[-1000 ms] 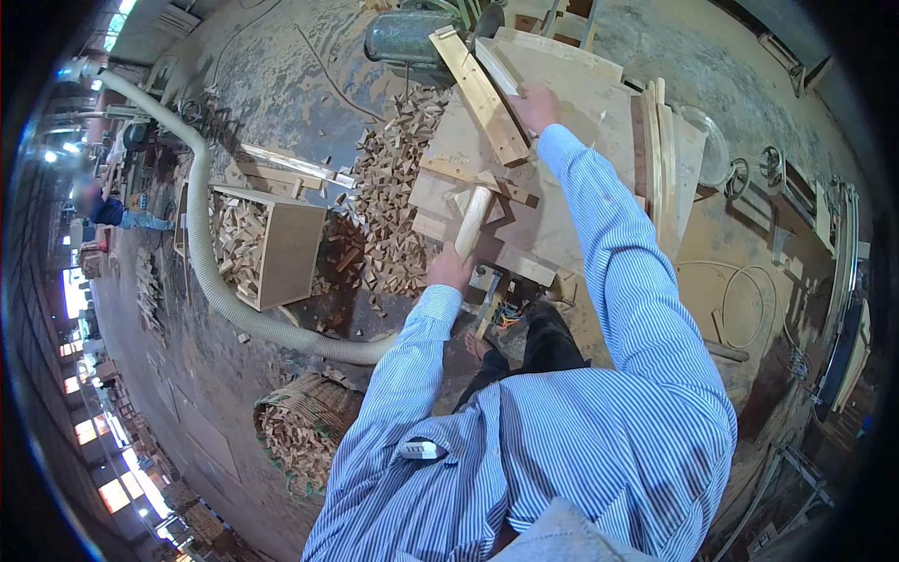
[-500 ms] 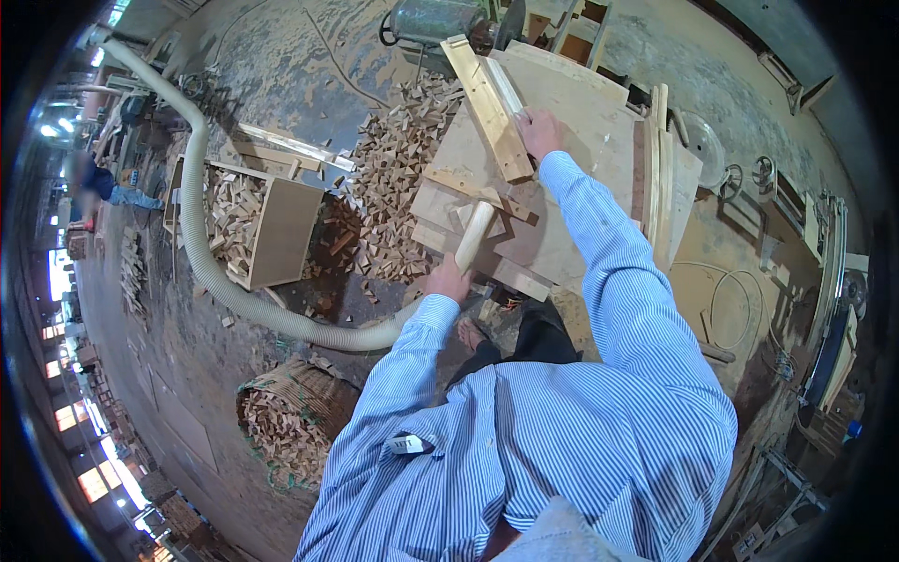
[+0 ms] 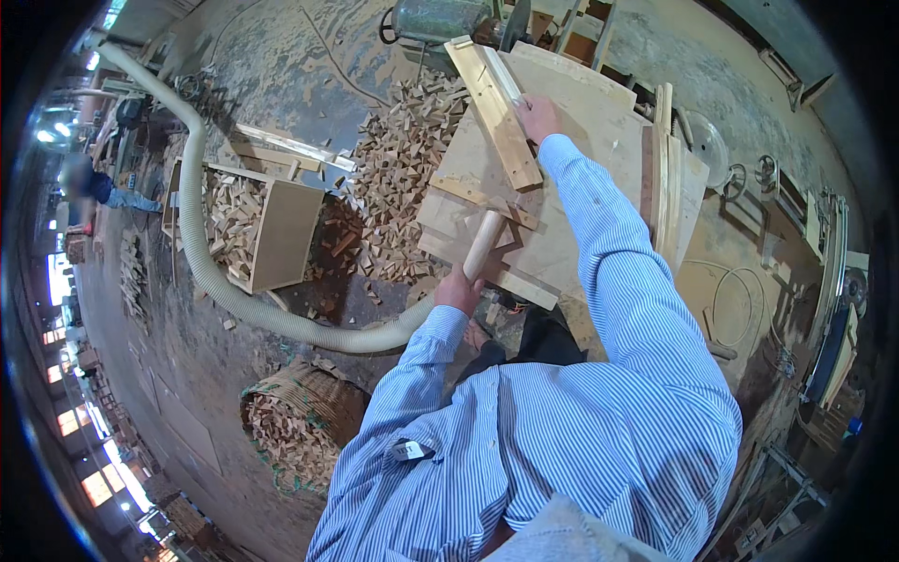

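Observation:
My left hand [image 3: 460,290] is closed on a pale round wooden handle [image 3: 481,241] at the near-left side of a sheet-wood worktop [image 3: 590,131], its far end at a flat wooden crosspiece [image 3: 461,191]. My right hand [image 3: 537,118] grips a pale wooden strip [image 3: 502,73], which lies beside a yellowish plank with holes [image 3: 478,89] angled over the top toward the far left. Behind the plank's far end are a green motor [image 3: 431,21] and a dark disc [image 3: 515,25]. More long strips [image 3: 662,220] lie along the right side of the worktop.
Small wooden offcuts [image 3: 393,178] heap left of the worktop, beside an offcut-filled box [image 3: 290,239]. A ribbed hose [image 3: 195,197] curves round it. A basket [image 3: 300,412] of offcuts stands below. A person [image 3: 117,195] is at far left. A coiled cable [image 3: 740,309] lies right.
Since half a second ago the round handle and my left hand have shifted slightly right and down; my right hand has moved slightly up along the strip. Both grips remain.

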`<act>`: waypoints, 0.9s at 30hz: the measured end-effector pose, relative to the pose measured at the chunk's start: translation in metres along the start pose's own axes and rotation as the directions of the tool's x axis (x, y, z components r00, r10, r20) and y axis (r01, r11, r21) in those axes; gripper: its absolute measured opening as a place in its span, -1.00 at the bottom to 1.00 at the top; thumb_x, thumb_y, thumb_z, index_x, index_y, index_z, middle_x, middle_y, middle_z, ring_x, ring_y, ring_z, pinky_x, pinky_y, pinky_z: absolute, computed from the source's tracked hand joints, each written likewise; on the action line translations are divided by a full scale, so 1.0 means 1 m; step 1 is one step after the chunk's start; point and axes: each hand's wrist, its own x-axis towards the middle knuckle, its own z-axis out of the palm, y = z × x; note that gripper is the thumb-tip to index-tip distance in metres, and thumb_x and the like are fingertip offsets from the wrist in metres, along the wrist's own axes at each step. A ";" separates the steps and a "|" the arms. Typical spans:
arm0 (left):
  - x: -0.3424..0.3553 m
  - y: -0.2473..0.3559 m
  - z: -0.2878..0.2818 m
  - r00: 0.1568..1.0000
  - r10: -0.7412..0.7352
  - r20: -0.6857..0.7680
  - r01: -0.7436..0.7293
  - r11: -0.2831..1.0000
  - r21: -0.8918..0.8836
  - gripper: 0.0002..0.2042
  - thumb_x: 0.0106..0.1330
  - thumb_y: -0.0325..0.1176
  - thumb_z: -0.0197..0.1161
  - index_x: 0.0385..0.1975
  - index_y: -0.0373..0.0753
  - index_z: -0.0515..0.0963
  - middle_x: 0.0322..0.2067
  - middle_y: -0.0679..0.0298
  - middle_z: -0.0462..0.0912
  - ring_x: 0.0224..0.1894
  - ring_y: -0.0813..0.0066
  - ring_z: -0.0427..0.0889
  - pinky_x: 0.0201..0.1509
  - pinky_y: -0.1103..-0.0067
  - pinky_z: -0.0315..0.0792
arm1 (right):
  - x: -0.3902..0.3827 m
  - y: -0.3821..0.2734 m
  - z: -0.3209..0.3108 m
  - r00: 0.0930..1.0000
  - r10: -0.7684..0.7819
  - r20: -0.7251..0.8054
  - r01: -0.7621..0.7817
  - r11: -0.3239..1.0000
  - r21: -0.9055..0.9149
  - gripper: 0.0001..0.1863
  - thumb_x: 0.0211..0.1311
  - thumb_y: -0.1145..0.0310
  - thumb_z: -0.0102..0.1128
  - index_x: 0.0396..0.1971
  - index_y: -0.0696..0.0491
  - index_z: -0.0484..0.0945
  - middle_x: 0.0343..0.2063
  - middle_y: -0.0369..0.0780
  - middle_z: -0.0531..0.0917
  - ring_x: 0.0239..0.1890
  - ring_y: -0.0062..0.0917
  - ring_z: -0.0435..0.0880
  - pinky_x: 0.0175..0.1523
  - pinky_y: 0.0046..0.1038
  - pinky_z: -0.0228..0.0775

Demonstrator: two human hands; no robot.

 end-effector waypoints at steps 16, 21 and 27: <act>0.077 0.066 -0.001 1.000 0.019 -0.001 -0.019 1.000 0.019 -0.57 0.27 -0.14 0.38 -0.11 -0.34 0.40 -0.29 -0.19 0.69 -0.18 -0.20 0.69 -0.09 0.08 0.55 | 0.090 0.036 -0.018 0.998 -0.026 -0.064 0.021 0.997 -0.072 -0.71 0.32 0.16 0.14 -0.12 -0.04 0.71 -0.20 -0.01 0.71 -0.10 -0.08 0.68 0.03 -0.10 0.50; 0.084 0.074 0.000 0.999 0.023 -0.032 -0.024 1.000 -0.018 -0.58 0.28 -0.10 0.35 -0.09 -0.31 0.43 -0.26 -0.20 0.68 -0.16 -0.22 0.67 -0.08 0.08 0.54 | 0.092 0.036 -0.031 1.000 0.011 -0.020 -0.011 1.000 -0.002 -0.68 0.22 0.12 0.27 -0.12 -0.02 0.71 -0.16 -0.01 0.71 -0.10 -0.09 0.68 0.07 -0.12 0.50; 0.080 0.069 0.001 0.999 0.017 -0.046 -0.017 1.000 -0.004 -0.55 0.29 -0.04 0.31 -0.09 -0.31 0.45 -0.21 -0.21 0.67 -0.12 -0.25 0.65 -0.05 0.07 0.53 | 0.062 0.031 -0.051 0.997 -0.017 -0.073 0.002 0.980 -0.201 -0.63 0.19 0.15 0.31 -0.15 0.14 0.68 -0.12 0.02 0.67 -0.02 -0.08 0.64 0.12 -0.13 0.49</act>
